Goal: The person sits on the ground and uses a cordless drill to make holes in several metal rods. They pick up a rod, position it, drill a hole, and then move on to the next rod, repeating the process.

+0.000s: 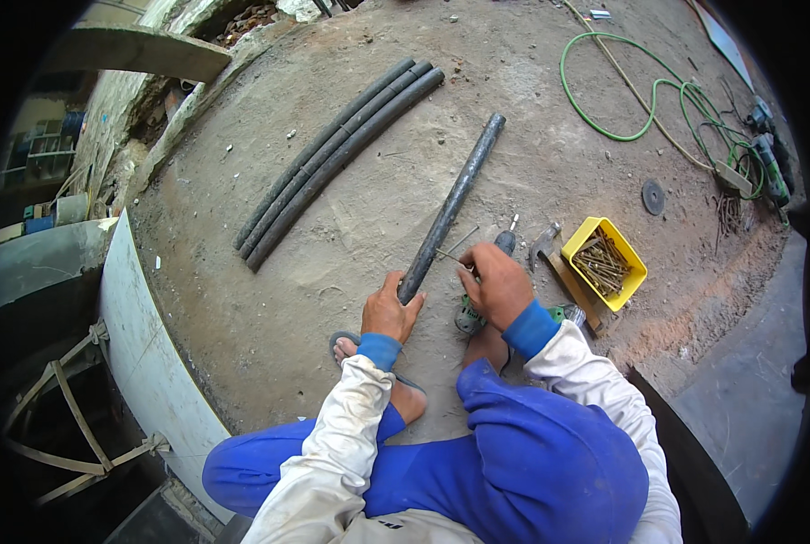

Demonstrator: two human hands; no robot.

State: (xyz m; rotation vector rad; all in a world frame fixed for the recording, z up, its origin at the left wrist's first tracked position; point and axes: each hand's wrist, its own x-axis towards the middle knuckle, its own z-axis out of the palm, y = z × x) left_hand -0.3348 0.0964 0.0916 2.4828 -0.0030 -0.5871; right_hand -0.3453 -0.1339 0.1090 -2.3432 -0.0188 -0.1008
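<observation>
My left hand (388, 310) is closed round the near end of a dark pipe (459, 195), which slants away to the upper right over the ground. Between the fingertips of my right hand (495, 286) is a long thin metal fastener (447, 257); whether it is a nail or a screw is too small to tell. Its tip points at the pipe's side, just beyond my left hand. Partly hidden beneath my right hand lies a green and dark power drill (469, 317). A thin rod (464, 239) lies beside the pipe.
Three similar dark pipes (337, 154) lie together at the upper left. To the right are a hammer (543, 243), a yellow bin (638, 273) of brass-coloured fasteners, a cutting disc (653, 197), a green hose (595, 136) and a power tool (771, 168). A pale sheet (151, 335) edges the left.
</observation>
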